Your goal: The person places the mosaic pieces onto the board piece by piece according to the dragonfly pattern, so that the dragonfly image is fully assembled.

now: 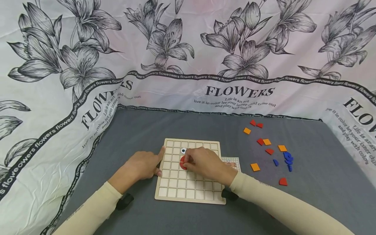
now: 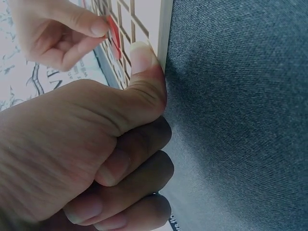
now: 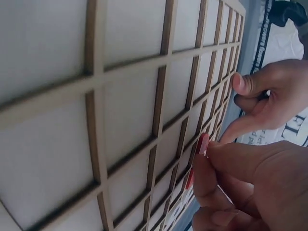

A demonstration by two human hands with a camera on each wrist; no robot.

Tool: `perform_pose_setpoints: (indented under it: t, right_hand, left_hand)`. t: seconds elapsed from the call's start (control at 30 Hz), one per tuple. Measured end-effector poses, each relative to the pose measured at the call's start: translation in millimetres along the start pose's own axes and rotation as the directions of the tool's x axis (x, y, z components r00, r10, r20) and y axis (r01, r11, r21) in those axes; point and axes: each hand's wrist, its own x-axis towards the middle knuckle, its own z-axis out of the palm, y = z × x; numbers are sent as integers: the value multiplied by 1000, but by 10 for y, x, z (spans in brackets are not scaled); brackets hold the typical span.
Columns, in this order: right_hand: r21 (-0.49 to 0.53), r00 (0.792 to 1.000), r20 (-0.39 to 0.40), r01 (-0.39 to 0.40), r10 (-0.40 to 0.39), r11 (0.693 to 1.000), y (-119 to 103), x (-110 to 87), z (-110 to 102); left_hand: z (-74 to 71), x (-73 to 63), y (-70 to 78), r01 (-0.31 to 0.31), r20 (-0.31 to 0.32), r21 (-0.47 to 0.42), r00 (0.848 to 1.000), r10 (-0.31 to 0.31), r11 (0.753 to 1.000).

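Observation:
A wooden grid board (image 1: 177,193) lies on the grey cloth. My left hand (image 1: 144,164) is at its left side, with the index finger stretched toward the upper edge and the thumb (image 2: 144,62) pressing on the frame. The other fingers curl below the thumb in the left wrist view. Over the upper middle cells, my right hand (image 1: 205,163) pinches a small red piece (image 3: 204,143) between thumb and index finger. Another red piece (image 1: 182,162) shows on the grid beside the fingertips, partly hidden. Above it sits a round eye piece (image 1: 183,150), white with a dark centre.
A small picture card (image 1: 235,161) lies partly under the right wrist. To the right, loose orange squares (image 1: 255,167), red pieces (image 1: 283,181) and blue pieces (image 1: 288,157) are scattered on the cloth (image 1: 132,130). A flower-printed sheet (image 1: 176,91) rises behind.

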Motion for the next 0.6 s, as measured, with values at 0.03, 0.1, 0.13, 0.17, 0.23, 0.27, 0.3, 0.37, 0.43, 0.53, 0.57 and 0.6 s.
perform_pose_setpoints:
  t: [0.03, 0.1, 0.13, 0.17, 0.23, 0.27, 0.3, 0.37, 0.43, 0.53, 0.57, 0.6]
  right_hand:
    - [-15, 1000, -4, 9, -9, 1000, -9, -5, 3]
    - [-38, 999, -11, 30, -31, 999, -23, -14, 13]
    - [-49, 999, -14, 41, -42, 998, -28, -18, 21]
    - [-56, 999, -17, 48, -49, 997, -28, -21, 31]
    - [-65, 998, -23, 53, -55, 996, -26, -29, 44]
    - [-69, 998, -29, 53, -55, 996, -21, -34, 50]
    - [-73, 998, -35, 53, -56, 996, -15, -40, 54]
    - [-86, 997, -46, 60, -64, 995, -4, -58, 56]
    - [-104, 996, -54, 69, -75, 992, 3, -77, 53]
    - [-123, 993, -61, 93, -101, 988, 7, -98, 50]
    - [-129, 992, -61, 101, -109, 987, 6, -104, 51]
    - [-138, 991, -59, 108, -117, 984, 7, -107, 56]
  left_hand:
    - [-3, 3, 0, -1, -1, 5, 1000, 1, 1000]
    - [-7, 7, -1, -3, -5, 14, 1000, 3, 1000]
    - [-10, 8, -1, -4, -7, 18, 1000, 4, 1000]
    - [-11, 9, -2, -7, -11, 22, 1000, 7, 1000]
    - [-13, 8, 0, -13, -16, 23, 1000, 13, 1000]
    - [-13, 9, 2, -15, -16, 20, 1000, 16, 1000]
    - [-11, 12, 4, -17, -17, 18, 1000, 18, 1000]
    - [-7, 16, 10, -19, -16, 13, 1000, 19, 1000]
    - [-5, 16, 16, -16, -12, 14, 1000, 17, 1000]
    - [-7, 9, 20, -13, -10, 17, 1000, 13, 1000]
    - [-10, 4, 20, -13, -12, 18, 1000, 13, 1000]
    - [-9, 1, 21, -12, -14, 20, 1000, 12, 1000]
